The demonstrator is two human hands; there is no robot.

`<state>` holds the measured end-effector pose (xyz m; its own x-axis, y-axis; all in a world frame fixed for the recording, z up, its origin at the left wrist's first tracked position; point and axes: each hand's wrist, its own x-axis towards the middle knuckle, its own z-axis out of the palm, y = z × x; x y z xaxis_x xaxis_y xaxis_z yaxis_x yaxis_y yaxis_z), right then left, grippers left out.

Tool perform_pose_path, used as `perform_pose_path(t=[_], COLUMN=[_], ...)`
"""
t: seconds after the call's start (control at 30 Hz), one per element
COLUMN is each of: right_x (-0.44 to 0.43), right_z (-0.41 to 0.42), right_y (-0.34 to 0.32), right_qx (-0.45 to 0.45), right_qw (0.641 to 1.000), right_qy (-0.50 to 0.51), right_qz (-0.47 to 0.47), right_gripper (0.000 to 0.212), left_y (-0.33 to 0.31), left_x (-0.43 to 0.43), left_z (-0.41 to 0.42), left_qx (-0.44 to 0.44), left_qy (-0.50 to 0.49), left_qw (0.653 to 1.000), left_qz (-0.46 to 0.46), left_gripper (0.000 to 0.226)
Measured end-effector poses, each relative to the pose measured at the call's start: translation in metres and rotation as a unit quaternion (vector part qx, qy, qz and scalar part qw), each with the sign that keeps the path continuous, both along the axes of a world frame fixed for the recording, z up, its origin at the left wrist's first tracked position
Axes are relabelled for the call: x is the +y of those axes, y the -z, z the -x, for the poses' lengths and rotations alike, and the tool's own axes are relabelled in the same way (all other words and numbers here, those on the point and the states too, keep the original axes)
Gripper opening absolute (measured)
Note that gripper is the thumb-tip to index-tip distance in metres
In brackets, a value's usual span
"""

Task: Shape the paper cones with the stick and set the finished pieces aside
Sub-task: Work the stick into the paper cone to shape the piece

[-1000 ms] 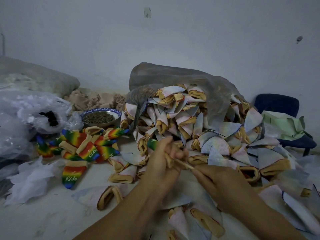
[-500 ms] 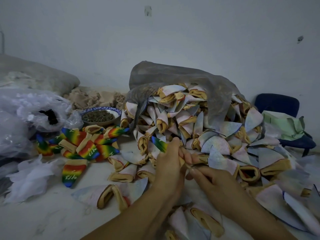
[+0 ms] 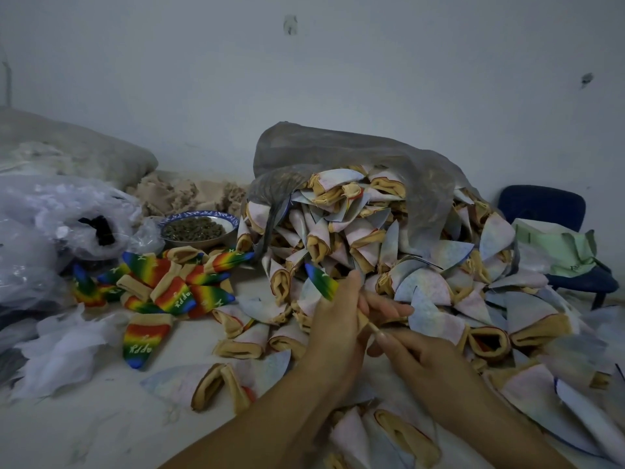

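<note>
The left hand (image 3: pixel 333 321) grips a rainbow cone (image 3: pixel 321 282) just before the big heap (image 3: pixel 389 238), tip poking up, while the right hand (image 3: pixel 429 362) pinches the thin stick (image 3: pixel 373 327) at its mouth; the cone looks light and crushable, so a loose hold round its middle suits.

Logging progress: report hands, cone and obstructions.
Left hand grips rainbow cone, tip up-left. Right hand pinches stick, far end hidden in left grip. Pale cone pile close behind; nothing blocking.
</note>
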<state>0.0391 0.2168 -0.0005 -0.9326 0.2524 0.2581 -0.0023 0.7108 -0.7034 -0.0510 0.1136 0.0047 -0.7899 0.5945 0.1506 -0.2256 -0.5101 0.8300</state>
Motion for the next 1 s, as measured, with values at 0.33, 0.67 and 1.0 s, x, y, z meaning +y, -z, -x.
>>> perform_pose_path(t=[0.33,0.67,1.0], right_x=[0.024,0.039,0.044], right_z=[-0.002,-0.005,-0.004], right_y=[0.003,0.000,0.002], right_qx=[0.053,0.145,0.129], right_qw=[0.987,0.942,0.951], right_qy=[0.068,0.137,0.132], right_qz=[-0.136,-0.269,-0.247], right_gripper=[0.019,0.036,0.027], left_y=[0.013,0.010,0.014], left_x=[-0.010,-0.013,-0.009], left_z=[0.019,0.025,0.023], left_qx=[0.137,0.204,0.187], left_qy=[-0.074,-0.094,-0.061], left_qw=[0.976,0.943,0.955], left_qz=[0.154,0.245,0.223], left_gripper=[0.054,0.058,0.032])
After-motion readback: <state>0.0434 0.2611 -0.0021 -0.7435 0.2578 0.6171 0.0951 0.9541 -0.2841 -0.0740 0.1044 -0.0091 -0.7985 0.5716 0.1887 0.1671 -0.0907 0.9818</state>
